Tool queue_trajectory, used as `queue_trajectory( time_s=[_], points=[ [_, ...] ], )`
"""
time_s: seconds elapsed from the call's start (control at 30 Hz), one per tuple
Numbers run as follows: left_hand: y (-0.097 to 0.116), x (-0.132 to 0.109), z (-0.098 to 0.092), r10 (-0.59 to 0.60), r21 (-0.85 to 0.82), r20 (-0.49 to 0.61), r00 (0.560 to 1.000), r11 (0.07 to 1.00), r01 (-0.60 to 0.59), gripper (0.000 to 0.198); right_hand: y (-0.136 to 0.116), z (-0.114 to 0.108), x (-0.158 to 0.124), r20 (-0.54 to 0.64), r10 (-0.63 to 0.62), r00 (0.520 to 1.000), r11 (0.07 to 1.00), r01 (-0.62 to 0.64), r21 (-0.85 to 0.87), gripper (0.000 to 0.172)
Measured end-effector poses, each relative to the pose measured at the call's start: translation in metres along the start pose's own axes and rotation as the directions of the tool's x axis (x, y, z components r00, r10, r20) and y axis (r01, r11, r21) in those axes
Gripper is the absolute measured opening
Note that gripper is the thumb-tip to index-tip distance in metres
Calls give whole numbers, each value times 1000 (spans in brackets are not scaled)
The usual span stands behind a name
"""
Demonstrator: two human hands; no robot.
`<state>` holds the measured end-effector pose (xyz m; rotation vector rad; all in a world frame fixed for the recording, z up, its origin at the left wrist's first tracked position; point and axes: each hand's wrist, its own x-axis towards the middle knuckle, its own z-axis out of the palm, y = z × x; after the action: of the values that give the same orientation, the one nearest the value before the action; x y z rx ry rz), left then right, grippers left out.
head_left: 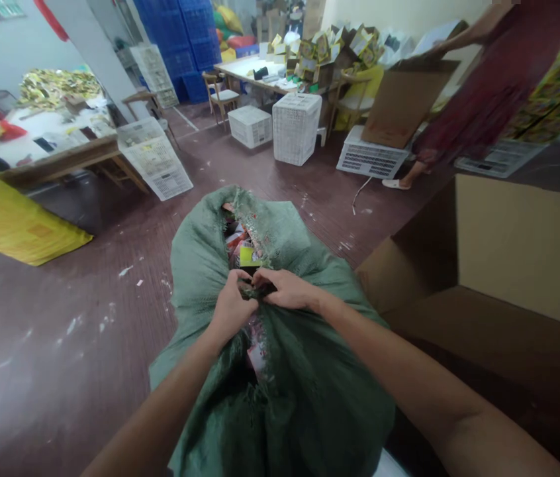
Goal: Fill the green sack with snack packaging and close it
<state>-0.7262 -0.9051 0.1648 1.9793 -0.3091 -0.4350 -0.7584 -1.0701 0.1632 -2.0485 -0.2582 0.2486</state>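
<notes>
A large, full green woven sack (310,344) stands in front of me, its mouth drawn together at the middle. Through gaps on both sides of the gathered part, packaged items show, among them a yellow-green packet (249,256) just beyond my fingers. My left hand (233,301) pinches the gathered sack edge from the left. Close beside it, my right hand (284,289) has its fingers closed on the same gathered edge from the right. The fingertips nearly meet, and what lies between them is dark and hard to make out.
An open cardboard box (523,245) is right of the sack. Yellow sheeting (22,215) lies at the left. White crates (297,129) and cluttered tables (96,149) stand farther back. A person in red clothing (498,93) holds a cardboard box (406,99) at the upper right.
</notes>
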Motion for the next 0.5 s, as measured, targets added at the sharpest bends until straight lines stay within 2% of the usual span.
queue_trajectory(
  time_s=[0.07, 0.13, 0.27, 0.37, 0.43, 0.5],
  points=[
    [2, -4, 0, 49, 139, -2, 999, 989, -48, 44, 0, -1, 1, 18, 15, 1000, 1000, -16, 23, 39],
    [4, -7, 2, 75, 199, -40, 996, 978, -66, 43, -1, 0, 2, -13, 44, 999, 999, -44, 31, 41],
    [-1, -7, 3, 69, 98, -151, 986, 994, -55, 37, -3, 1, 2, -58, 97, 994, 995, -95, 35, 47],
    [-3, -3, 1, 25, 41, -137, 990, 999, -19, 33, 0, -2, 4, -2, 74, 997, 997, -74, 17, 40],
    [-1, -2, 0, 35, 124, -140, 990, 992, -18, 31, 3, -3, 4, 30, 55, 998, 998, -56, 23, 36],
    [4, -4, 1, 89, 245, -158, 983, 968, -48, 30, 4, -2, 4, 2, 59, 998, 998, -59, 31, 37]
  ],
)
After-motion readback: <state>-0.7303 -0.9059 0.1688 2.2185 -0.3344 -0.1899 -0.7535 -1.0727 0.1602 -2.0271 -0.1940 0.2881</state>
